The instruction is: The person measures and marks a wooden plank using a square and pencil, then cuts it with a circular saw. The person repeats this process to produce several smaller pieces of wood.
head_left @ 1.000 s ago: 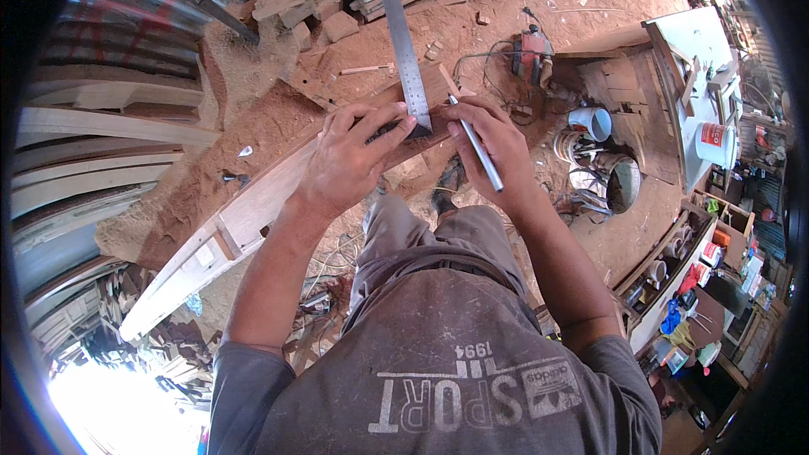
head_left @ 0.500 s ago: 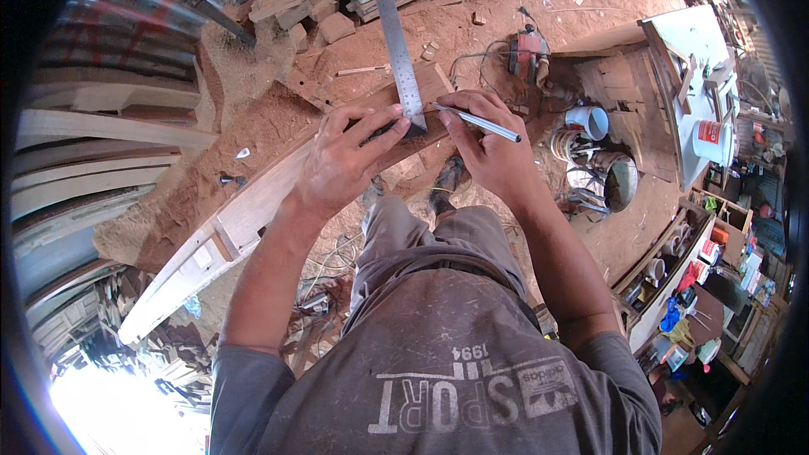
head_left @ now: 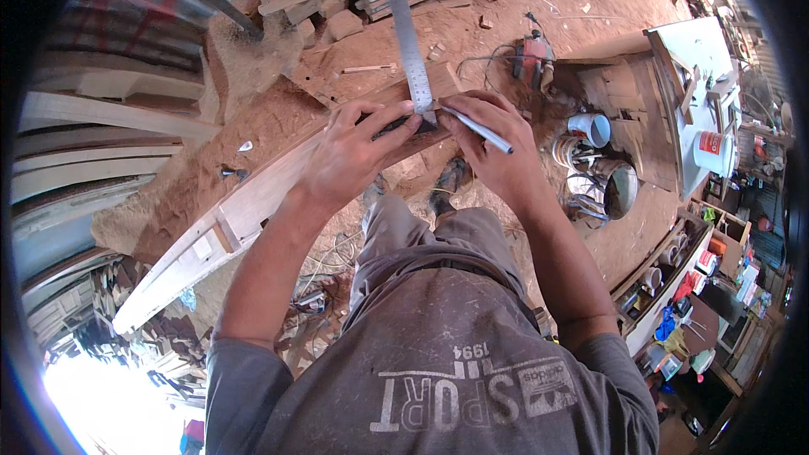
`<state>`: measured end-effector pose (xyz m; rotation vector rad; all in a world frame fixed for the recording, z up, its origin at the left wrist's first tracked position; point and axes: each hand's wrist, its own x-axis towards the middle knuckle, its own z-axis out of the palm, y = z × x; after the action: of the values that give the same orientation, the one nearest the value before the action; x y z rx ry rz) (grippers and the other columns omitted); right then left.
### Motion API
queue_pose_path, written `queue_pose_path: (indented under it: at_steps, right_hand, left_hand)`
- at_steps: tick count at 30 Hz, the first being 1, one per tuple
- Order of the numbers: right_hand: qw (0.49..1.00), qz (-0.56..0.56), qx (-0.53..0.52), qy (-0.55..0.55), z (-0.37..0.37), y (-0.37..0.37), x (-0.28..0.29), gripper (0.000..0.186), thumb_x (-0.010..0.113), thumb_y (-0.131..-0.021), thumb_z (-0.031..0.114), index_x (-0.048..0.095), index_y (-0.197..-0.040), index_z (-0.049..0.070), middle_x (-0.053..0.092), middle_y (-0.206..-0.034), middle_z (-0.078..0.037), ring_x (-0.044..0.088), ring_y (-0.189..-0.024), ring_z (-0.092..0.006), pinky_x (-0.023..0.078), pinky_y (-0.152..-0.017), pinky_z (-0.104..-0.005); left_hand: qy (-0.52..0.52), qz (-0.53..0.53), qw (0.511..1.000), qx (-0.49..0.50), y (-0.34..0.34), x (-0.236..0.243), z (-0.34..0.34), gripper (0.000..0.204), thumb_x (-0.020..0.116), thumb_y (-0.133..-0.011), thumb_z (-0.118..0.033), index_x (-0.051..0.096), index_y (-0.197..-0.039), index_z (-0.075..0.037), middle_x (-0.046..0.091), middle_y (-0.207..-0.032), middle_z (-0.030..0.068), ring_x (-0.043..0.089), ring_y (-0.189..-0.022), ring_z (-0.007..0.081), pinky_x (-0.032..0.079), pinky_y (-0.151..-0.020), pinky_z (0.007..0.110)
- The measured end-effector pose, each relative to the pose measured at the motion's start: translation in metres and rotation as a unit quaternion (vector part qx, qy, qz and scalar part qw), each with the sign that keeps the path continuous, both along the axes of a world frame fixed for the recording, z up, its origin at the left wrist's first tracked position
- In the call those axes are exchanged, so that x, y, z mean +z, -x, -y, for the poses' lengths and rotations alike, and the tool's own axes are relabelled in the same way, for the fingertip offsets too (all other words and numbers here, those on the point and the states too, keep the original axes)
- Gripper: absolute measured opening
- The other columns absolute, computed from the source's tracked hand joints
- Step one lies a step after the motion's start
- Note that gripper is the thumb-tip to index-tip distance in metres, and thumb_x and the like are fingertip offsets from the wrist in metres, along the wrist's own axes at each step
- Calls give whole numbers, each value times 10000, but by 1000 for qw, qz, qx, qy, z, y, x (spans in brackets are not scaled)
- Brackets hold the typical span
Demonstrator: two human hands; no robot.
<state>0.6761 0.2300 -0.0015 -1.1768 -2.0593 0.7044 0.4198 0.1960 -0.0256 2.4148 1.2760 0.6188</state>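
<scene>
A long wooden board [head_left: 282,177] runs from the lower left up to the middle, in front of my body. Across its far end lies a steel-bladed square [head_left: 408,42] with a dark stock, the graduated blade pointing away from me. My left hand [head_left: 341,156] is closed on the stock, its fingers pressing it against the board. In my right hand [head_left: 499,143] is a slim white pen [head_left: 484,132], gripped between thumb and fingers. Its tip is beside the blade's near end, partly hidden by my fingers.
Wood offcuts [head_left: 344,25] are piled at the far side. A red power tool [head_left: 531,61] with a cord lies on the dusty ground. Buckets [head_left: 590,128] stand to the right, near a table [head_left: 695,38]. Long planks [head_left: 97,170] are stacked at the left.
The view has shifted slightly. The pen has tilted a little in my right hand, while my left hand keeps its hold on the square.
</scene>
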Motion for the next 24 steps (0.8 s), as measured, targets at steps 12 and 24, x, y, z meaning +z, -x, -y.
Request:
queue_pose_path:
  at_steps: [12, 24]
  right_hand:
    - [998, 12, -11, -62, 3, 3, -2, 214, 781, -896, 67, 747, -1107, 62, 783, -1057, -134, 739, -1069, -329, 566, -955, -453]
    - [998, 36, -8, -46, -3, 0, 6, 279, 715, -948, 67, 749, -1225, 70, 763, -1214, -130, 692, -1185, -367, 530, -1031, -473]
  left_hand:
    - [-24, -18, 1000, -7, 2, -8, -1, 532, 715, -878, -95, 717, -1398, -206, 631, -1461, -25, 572, -1215, 285, 497, -1061, 451]
    - [-58, -48, 997, 8, 0, -15, 1, 522, 682, -894, -212, 703, -1414, -256, 636, -1443, -70, 610, -1193, 234, 524, -1076, 463]
